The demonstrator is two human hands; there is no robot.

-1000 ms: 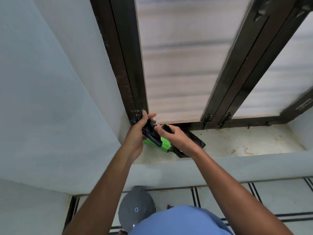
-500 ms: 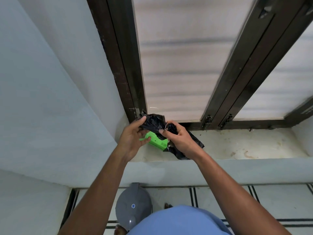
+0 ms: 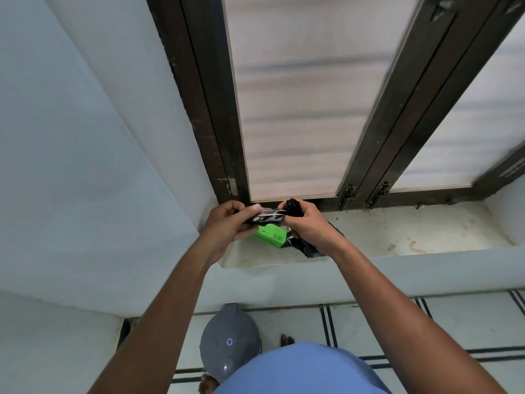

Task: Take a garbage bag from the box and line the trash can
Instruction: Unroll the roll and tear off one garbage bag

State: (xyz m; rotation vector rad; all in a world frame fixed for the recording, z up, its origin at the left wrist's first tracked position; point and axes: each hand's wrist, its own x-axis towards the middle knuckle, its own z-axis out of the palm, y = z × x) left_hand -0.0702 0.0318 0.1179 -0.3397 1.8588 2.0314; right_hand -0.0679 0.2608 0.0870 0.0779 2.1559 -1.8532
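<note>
Above the window sill (image 3: 397,234), both hands hold a folded black garbage bag (image 3: 292,207). My left hand (image 3: 227,223) pinches its left end, where a thin white tie shows. My right hand (image 3: 306,226) grips its bunched right end. Just below the hands, a bright green box (image 3: 270,236) lies on the sill. More black plastic (image 3: 309,245) is spread under my right wrist. The grey round-lidded trash can (image 3: 227,339) stands on the floor below the sill, partly hidden by my blue shirt.
A dark-framed window (image 3: 306,95) with frosted panes rises behind the sill, with latches (image 3: 348,191) at its base. A pale wall (image 3: 71,166) closes off the left side. White floor tiles with dark lines (image 3: 426,322) lie below.
My hands have lifted the black bag off the green box and drawn it out between them. My left hand has left the box and now pinches the bag's left end.
</note>
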